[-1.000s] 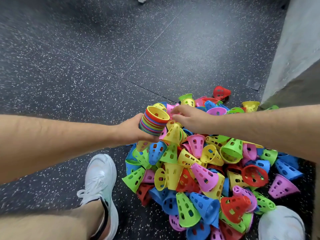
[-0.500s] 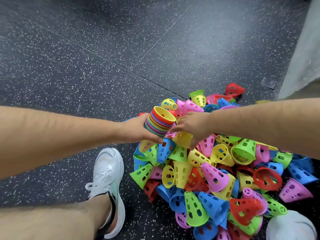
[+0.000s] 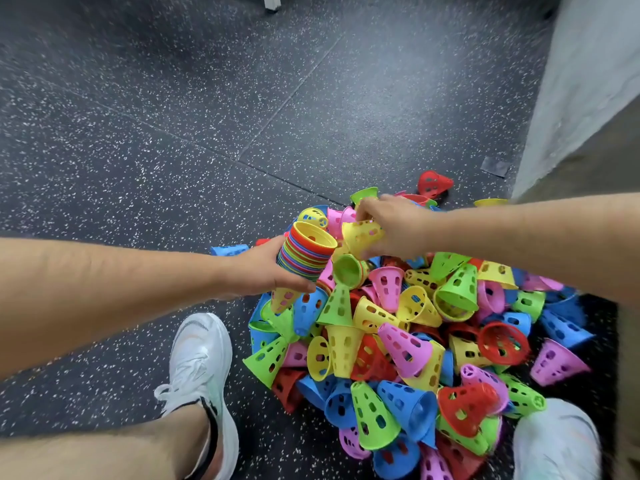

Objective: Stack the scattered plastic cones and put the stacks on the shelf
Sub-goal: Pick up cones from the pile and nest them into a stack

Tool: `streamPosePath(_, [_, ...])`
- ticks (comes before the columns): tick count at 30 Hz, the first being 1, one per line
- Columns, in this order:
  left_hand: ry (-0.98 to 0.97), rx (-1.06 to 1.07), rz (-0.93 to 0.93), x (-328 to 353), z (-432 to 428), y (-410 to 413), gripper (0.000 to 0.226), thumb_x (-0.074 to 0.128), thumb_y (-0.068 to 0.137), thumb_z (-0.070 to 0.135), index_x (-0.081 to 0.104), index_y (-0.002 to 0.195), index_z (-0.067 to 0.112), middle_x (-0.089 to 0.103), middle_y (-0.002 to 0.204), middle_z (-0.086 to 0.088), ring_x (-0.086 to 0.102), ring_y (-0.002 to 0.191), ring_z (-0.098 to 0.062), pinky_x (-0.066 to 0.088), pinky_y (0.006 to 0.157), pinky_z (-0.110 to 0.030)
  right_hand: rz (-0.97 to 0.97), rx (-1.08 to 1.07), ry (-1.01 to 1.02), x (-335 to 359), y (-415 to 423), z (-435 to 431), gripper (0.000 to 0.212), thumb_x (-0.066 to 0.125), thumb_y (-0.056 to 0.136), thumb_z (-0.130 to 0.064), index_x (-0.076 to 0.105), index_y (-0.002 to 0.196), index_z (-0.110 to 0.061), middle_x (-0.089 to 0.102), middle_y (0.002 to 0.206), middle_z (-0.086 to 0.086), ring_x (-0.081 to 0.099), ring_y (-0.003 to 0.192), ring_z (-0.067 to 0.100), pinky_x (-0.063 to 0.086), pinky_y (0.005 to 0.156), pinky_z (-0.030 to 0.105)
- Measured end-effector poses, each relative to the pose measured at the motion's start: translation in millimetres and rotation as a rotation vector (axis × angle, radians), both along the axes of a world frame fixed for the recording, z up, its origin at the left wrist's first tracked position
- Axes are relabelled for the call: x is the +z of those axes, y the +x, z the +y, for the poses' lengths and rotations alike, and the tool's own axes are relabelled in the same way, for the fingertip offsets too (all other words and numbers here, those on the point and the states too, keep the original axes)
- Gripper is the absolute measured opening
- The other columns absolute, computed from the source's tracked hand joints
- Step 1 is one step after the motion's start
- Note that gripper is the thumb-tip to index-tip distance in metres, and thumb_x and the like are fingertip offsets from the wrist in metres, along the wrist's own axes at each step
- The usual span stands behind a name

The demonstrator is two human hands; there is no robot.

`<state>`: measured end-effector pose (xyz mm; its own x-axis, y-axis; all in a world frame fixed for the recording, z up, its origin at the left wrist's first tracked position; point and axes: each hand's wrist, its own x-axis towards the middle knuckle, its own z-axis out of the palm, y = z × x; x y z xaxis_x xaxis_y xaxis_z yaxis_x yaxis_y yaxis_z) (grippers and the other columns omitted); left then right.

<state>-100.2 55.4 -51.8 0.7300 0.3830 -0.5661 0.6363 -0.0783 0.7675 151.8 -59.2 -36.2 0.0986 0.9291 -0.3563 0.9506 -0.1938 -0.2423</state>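
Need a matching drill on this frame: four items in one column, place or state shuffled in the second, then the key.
Column A
1. left hand
2. right hand
3. lone red cone
4. left shoe

Column B
a. stands on the floor, left of the cone pile
b. holds a single yellow cone just beside the stack's open end
c. grips the multicolour stack
d. lies on the floor beyond the pile, towards the wall

Pairs: 1-c, 2-b, 3-d, 4-a
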Motion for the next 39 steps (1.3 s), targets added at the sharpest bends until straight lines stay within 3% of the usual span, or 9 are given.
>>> streamPosePath(2, [0.004,-0.009,-0.001,1,-4,4,0.058,0.094,0.073,0.012,0.058,0.117,0.026,0.078,0.099,0.002,0.075,0.091,-0.008,0.059,0.076,-0.02,0.171,-0.178,0.096,12,4,-11,0.083,0.081,0.075,-0.055,0.037,0.143,-0.035,0.053,0.123,-0.001,0.049,0.112,0.023,0.043,0.097,0.034])
streamPosePath(5, [-0.007,-0.024,-0.012,2,-13,6,0.069,0.097,0.069,0.019,0.057,0.125,0.024,0.078,0.106,-0.001,0.075,0.101,-0.017,0.06,0.09,-0.034,0.42,-0.324,0.182,31,-1,-27,0.084,0.079,0.081,-0.046,0.028,0.149,-0.046,0.051,0.112,-0.012,0.057,0.086,0.014,0.049,0.073,0.016])
streamPosePath(6, [-0.013,-0.031,-0.017,3,-17,6,0.069,0.096,0.07,0.018,0.056,0.126,0.023,0.078,0.106,-0.001,0.075,0.101,-0.017,0.059,0.09,-0.033,0.47,-0.356,0.215,36,-5,-30,0.081,0.079,0.082,-0.046,0.032,0.148,-0.045,0.051,0.109,-0.013,0.059,0.086,0.014,0.049,0.074,0.015])
streamPosePath(8, [-0.018,-0.041,-0.028,7,-28,7,0.068,0.094,0.072,0.016,0.055,0.128,0.021,0.078,0.108,-0.001,0.075,0.102,-0.016,0.059,0.089,-0.031,0.508,-0.415,0.277,42,-15,-34,0.074,0.079,0.081,-0.047,0.04,0.143,-0.039,0.053,0.107,-0.014,0.06,0.091,0.013,0.049,0.085,0.024])
streamPosePath(13, [-0.042,-0.031,-0.069,10,-57,3,0.065,0.092,0.075,0.01,0.055,0.127,0.02,0.077,0.112,-0.004,0.073,0.107,-0.019,0.059,0.092,-0.031,0.553,-0.496,0.277,44,-43,-40,0.068,0.083,0.071,-0.055,0.051,0.123,-0.026,0.067,0.102,-0.003,0.066,0.094,0.015,0.056,0.084,0.036])
streamPosePath(17, [-0.059,-0.001,-0.11,15,-75,-3,0.053,0.089,0.078,0.007,0.057,0.118,0.021,0.076,0.11,-0.011,0.074,0.099,-0.016,0.061,0.088,-0.029,0.584,-0.441,0.209,42,-63,-51,0.068,0.079,0.075,-0.056,0.052,0.129,-0.026,0.066,0.104,-0.006,0.066,0.098,0.013,0.056,0.088,0.034])
streamPosePath(25, [-0.07,-0.022,-0.115,11,-89,-12,0.054,0.087,0.078,0.004,0.059,0.12,0.022,0.074,0.115,-0.015,0.072,0.102,-0.019,0.06,0.093,-0.034,0.522,-0.278,0.004,31,-57,-92,0.054,0.058,0.092,-0.06,0.053,0.137,-0.03,0.06,0.13,-0.01,0.057,0.115,0.009,0.045,0.096,0.028])
streamPosePath(32, [-0.051,-0.126,-0.004,-3,-101,-18,0.054,0.092,0.075,0.013,0.06,0.117,0.023,0.077,0.108,-0.005,0.074,0.098,-0.015,0.059,0.091,-0.032,0.04,0.225,-0.207,-2,-30,-142,0.042,0.058,0.094,-0.049,0.047,0.133,-0.036,0.053,0.124,-0.002,0.056,0.109,0.021,0.048,0.093,0.042])
streamPosePath(39, [-0.026,-0.161,0.037,-5,-119,-6,0.051,0.089,0.077,0.01,0.057,0.111,0.03,0.074,0.101,0.007,0.07,0.078,0.009,0.052,0.067,-0.007,-0.074,0.41,-0.38,-34,-47,-172,0.051,0.04,0.101,-0.06,0.038,0.149,-0.043,0.039,0.15,0.011,0.043,0.134,0.031,0.037,0.108,0.044])
